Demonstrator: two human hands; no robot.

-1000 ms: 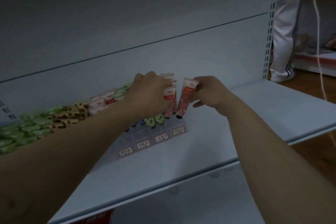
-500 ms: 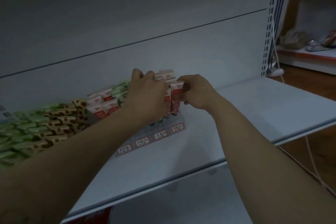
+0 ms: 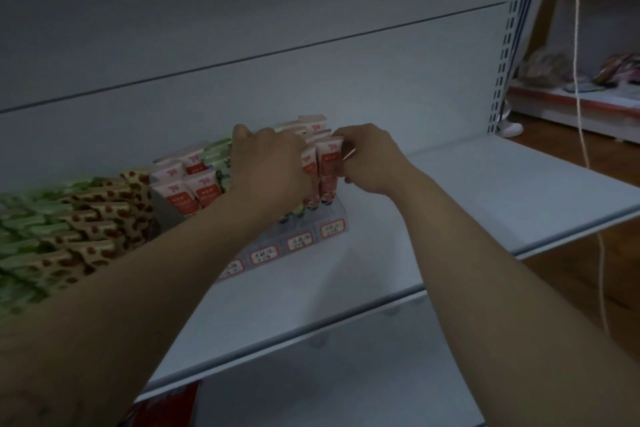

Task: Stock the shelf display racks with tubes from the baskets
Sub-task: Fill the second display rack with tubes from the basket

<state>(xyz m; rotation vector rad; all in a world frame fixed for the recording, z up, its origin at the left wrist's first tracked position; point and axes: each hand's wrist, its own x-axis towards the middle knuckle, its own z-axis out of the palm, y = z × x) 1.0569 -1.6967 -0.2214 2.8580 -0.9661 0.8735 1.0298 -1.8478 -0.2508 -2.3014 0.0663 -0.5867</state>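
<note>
A clear display rack [image 3: 311, 236] with red-framed labels along its front stands on the white shelf [image 3: 467, 191]. Pink tubes stand upright in it, cap down. My right hand [image 3: 370, 159] pinches the pink tube [image 3: 329, 166] at the rack's right end, standing in the front row. My left hand [image 3: 270, 166] curls over the tubes just left of it, covering the rack's middle. More pink tubes [image 3: 187, 191] and green ones [image 3: 218, 152] show behind my left forearm.
Rows of green and brown-spotted tubes [image 3: 69, 229] fill the shelf to the left. The shelf's back panel rises behind the rack. At the far right are a slotted upright [image 3: 505, 45], a hanging cord [image 3: 578, 80] and another shelf with goods.
My right hand brought the pink tube from a tilt beside the rack into its right end, upright. My left hand stayed on the neighbouring tubes. A person at the far right is gone from view.
</note>
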